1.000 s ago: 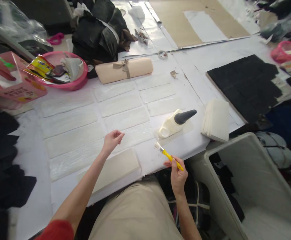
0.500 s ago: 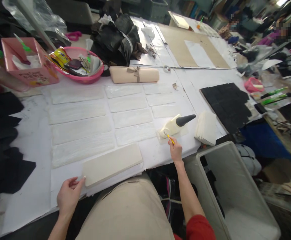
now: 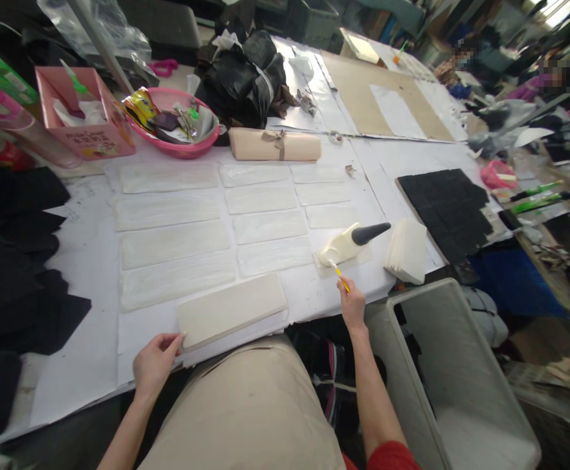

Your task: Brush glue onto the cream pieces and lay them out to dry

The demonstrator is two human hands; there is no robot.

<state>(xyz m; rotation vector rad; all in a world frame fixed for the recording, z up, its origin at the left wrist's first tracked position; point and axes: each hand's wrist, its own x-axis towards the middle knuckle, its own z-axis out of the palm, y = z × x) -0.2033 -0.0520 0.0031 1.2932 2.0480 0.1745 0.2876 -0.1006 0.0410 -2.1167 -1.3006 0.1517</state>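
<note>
My right hand [image 3: 352, 307] grips a small brush [image 3: 343, 283] by its yellow handle. The brush's pale tip meets an opening in the side of a cream plastic bottle [image 3: 337, 249], which lies tilted with its black cone-shaped nozzle pointing right. Under the bottle is a clear sheet [image 3: 365, 258]. At the table's front edge lies a stack of off-white rectangular panels [image 3: 233, 309]. My left hand [image 3: 155, 365] pinches this stack's left corner, thumb and fingertips together; how many layers they hold is hidden. Beyond are rows of translucent whitish strips [image 3: 177, 243], laid flat.
Black cut pieces [image 3: 15, 281] cover the left side. A pink box [image 3: 86, 140], pink basin [image 3: 181, 149] and beige roll [image 3: 250, 145] stand behind the strips. To the right are a fanned white stack [image 3: 407, 251], black pieces [image 3: 444, 212] and a grey bin [image 3: 497, 385] below table height.
The whole view has shifted, so the table sits further right. My left fingers have closed together at the panel corner. My right hand has drawn slightly back, showing more of the brush.
</note>
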